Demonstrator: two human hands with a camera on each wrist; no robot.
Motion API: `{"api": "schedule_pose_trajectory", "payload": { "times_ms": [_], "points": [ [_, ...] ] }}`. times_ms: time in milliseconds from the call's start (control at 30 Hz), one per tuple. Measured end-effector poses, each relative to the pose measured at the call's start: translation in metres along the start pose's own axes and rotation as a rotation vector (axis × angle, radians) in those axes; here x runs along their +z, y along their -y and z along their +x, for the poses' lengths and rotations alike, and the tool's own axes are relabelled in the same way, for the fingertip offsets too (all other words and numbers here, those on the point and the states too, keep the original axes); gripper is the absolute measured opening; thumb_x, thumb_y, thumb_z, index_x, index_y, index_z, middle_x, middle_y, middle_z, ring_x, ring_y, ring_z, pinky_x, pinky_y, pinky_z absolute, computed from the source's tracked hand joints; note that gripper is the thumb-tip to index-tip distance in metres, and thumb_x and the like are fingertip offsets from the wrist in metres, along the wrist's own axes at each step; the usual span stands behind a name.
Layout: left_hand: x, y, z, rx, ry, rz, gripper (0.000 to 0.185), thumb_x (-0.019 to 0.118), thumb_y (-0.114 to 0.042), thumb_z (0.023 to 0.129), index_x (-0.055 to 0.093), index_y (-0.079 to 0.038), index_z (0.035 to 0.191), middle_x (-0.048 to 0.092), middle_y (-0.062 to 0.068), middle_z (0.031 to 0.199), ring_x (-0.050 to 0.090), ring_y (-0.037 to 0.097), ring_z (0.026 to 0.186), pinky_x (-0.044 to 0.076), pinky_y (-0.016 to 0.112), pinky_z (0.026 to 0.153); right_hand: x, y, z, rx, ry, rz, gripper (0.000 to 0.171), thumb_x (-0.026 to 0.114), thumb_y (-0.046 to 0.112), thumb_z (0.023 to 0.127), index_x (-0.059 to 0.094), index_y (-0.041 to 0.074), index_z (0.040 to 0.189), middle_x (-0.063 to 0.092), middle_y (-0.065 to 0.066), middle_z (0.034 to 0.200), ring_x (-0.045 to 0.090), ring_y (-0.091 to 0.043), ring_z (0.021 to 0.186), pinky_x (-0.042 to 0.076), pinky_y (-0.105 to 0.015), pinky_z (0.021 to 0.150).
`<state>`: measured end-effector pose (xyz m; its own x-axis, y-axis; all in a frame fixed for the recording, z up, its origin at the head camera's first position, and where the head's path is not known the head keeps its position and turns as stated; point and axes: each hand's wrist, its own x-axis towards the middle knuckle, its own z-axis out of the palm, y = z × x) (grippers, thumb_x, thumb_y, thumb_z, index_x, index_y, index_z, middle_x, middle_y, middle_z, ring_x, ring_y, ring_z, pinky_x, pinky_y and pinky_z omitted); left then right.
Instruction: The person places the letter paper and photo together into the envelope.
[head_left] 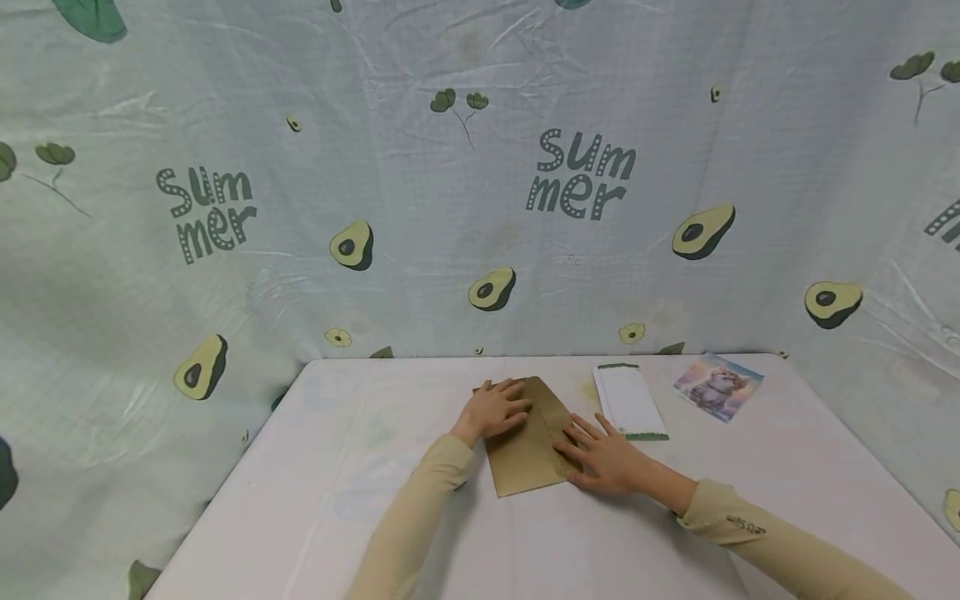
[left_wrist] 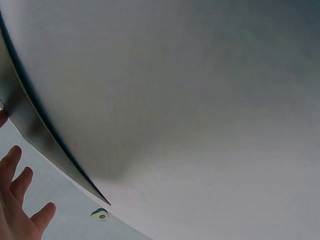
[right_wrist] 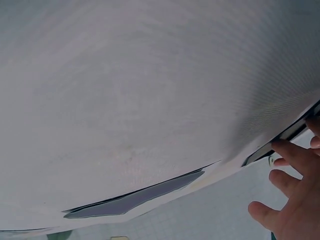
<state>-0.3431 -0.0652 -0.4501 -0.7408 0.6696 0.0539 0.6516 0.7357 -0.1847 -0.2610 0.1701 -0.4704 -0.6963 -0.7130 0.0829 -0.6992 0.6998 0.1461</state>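
Both hands were flat on a brown envelope [head_left: 528, 450] lying about mid-table [head_left: 337, 467], a bit toward the back edge. The left hand [head_left: 495, 410] rested on the upper left part with fingers spread and mostly straight, pressing down rather than gripping. The right hand [head_left: 603, 458] lay on the lower right side, fingers also stretched out, tips on the paper near a diagonal crease or flap edge. So neither was clutching anything, just open palms holding the envelope down.

Just to the right, near but not touching, was a white notepad [head_left: 630, 400] with green trim, and beyond that a cat picture card [head_left: 717, 386] close to the back right corner. Both sat outside the envelope. Behind it all hung an avocado print cloth [head_left: 480, 167].

As for progress, my guess is the work was somewhere in the flap-flattening stage: the flap looked folded down or being smoothed, though I couldn't tell if it was sealed or whether anything was inside. With the notepad and card out on the table, any stuffing looked undone.

The wrist views were no help, mostly blurry table surface and fingertips at the frame edge.
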Motion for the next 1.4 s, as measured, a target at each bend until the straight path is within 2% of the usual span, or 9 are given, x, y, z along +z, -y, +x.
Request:
{"api": "schedule_pose_trajectory", "payload": {
  "times_ms": [300, 433, 667, 867, 1033, 1233, 1400],
  "points": [
    [0.004, -0.001, 0.008, 0.026, 0.016, 0.059, 0.042, 0.03, -0.046, 0.094, 0.047, -0.033, 0.129, 0.03, -0.004, 0.146, 0.03, 0.019, 0.134, 0.032, 0.047, 0.103, 0.002, -0.001, 0.0, 0.0, 0.007, -0.002, 0.052, 0.042, 0.048, 0.089, 0.045, 0.02, 0.132, 0.043, -0.012, 0.136, 0.029, -0.034, 0.132, 0.023, -0.059, 0.102],
    [0.0, 0.001, 0.012, 0.03, 0.036, 0.074, 0.042, 0.03, -0.048, 0.093, 0.049, -0.031, 0.127, 0.036, -0.006, 0.143, 0.028, 0.017, 0.135, 0.03, 0.047, 0.105, 0.0, -0.003, 0.001, -0.009, -0.005, -0.014, 0.052, 0.042, 0.049, 0.088, 0.045, 0.02, 0.132, 0.045, -0.012, 0.135, 0.031, -0.034, 0.131, 0.025, -0.059, 0.101],
    [-0.005, -0.001, 0.02, 0.084, 0.042, 0.09, 0.042, 0.032, -0.047, 0.093, 0.05, -0.029, 0.125, 0.049, -0.01, 0.132, 0.027, 0.014, 0.135, 0.026, 0.047, 0.106, 0.001, -0.006, 0.002, -0.025, -0.007, -0.036, 0.054, 0.041, 0.052, 0.088, 0.046, 0.022, 0.131, 0.046, -0.009, 0.134, 0.035, -0.033, 0.129, 0.025, -0.058, 0.101],
    [-0.005, -0.003, 0.023, 0.049, 0.048, 0.038, 0.043, 0.03, -0.048, 0.093, 0.048, -0.029, 0.128, 0.049, -0.009, 0.132, 0.028, 0.013, 0.134, 0.026, 0.047, 0.107, -0.001, -0.004, 0.001, -0.01, 0.019, -0.017, 0.054, 0.042, 0.053, 0.087, 0.046, 0.022, 0.131, 0.047, -0.009, 0.133, 0.035, -0.034, 0.128, 0.024, -0.059, 0.101],
    [-0.001, -0.003, 0.027, 0.022, 0.027, 0.012, 0.044, 0.028, -0.048, 0.093, 0.048, -0.029, 0.127, 0.052, -0.008, 0.129, 0.034, 0.013, 0.131, 0.024, 0.05, 0.106, -0.001, -0.004, 0.0, -0.005, 0.02, -0.005, 0.054, 0.04, 0.053, 0.088, 0.045, 0.023, 0.131, 0.047, -0.008, 0.134, 0.036, -0.033, 0.128, 0.024, -0.059, 0.101],
    [0.001, -0.005, 0.03, 0.008, -0.004, -0.005, 0.03, 0.034, -0.038, 0.094, 0.053, -0.027, 0.114, 0.055, -0.009, 0.126, 0.038, 0.013, 0.128, 0.021, 0.059, 0.103, 0.0, -0.006, -0.001, -0.011, 0.007, -0.022, 0.054, 0.039, 0.054, 0.088, 0.045, 0.024, 0.131, 0.047, -0.007, 0.134, 0.038, -0.033, 0.127, 0.026, -0.059, 0.099],
    [0.001, -0.007, 0.031, 0.008, 0.015, 0.017, 0.031, 0.033, -0.034, 0.094, 0.053, -0.03, 0.117, 0.051, -0.01, 0.13, 0.036, 0.015, 0.13, 0.017, 0.064, 0.101, -0.002, -0.006, -0.003, -0.019, -0.008, -0.024, 0.054, 0.039, 0.054, 0.088, 0.046, 0.024, 0.131, 0.048, -0.006, 0.133, 0.039, -0.034, 0.125, 0.027, -0.059, 0.098]
  ]
}}
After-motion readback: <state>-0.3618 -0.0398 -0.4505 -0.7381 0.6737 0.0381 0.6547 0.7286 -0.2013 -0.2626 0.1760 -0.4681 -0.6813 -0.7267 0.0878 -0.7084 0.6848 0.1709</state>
